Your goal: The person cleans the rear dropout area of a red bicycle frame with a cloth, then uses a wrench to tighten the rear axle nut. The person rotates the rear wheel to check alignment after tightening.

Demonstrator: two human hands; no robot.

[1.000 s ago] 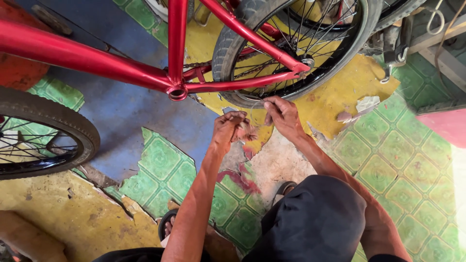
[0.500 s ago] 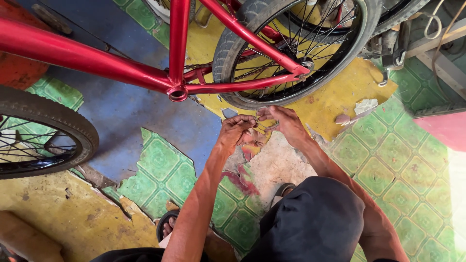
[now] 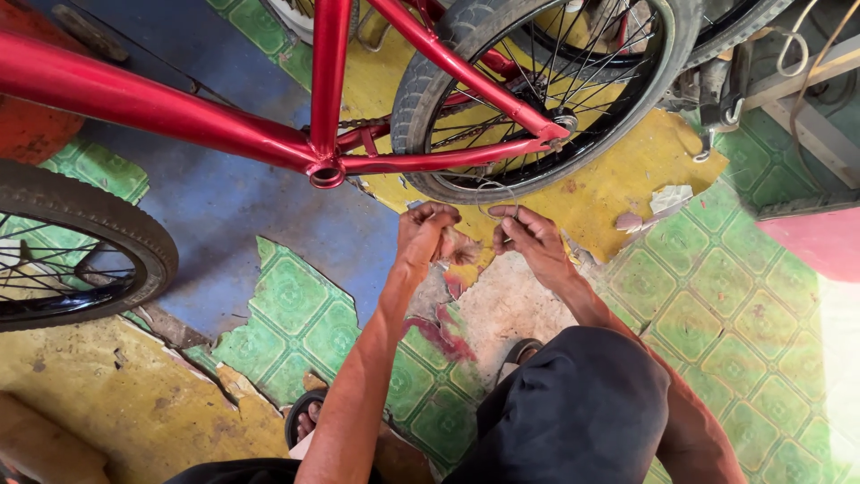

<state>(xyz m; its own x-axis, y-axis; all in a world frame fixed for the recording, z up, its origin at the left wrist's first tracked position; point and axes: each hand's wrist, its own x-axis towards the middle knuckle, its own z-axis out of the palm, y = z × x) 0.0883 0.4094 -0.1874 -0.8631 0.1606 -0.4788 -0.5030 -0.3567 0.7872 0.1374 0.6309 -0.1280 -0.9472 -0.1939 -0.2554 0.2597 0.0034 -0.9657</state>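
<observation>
My bicycle frame (image 3: 179,112) is glossy red, its tyres (image 3: 430,90) black with silver spokes. The floor (image 3: 717,296) under me shows green tiles with a square leafy pattern, torn patches of yellow and blue, bare pinkish concrete. My shorts (image 3: 582,412) are black.

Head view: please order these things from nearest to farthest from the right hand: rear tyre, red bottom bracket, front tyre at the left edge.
1. Rear tyre: just above the right hand.
2. Red bottom bracket: up and to the left.
3. Front tyre: far left edge.
</observation>
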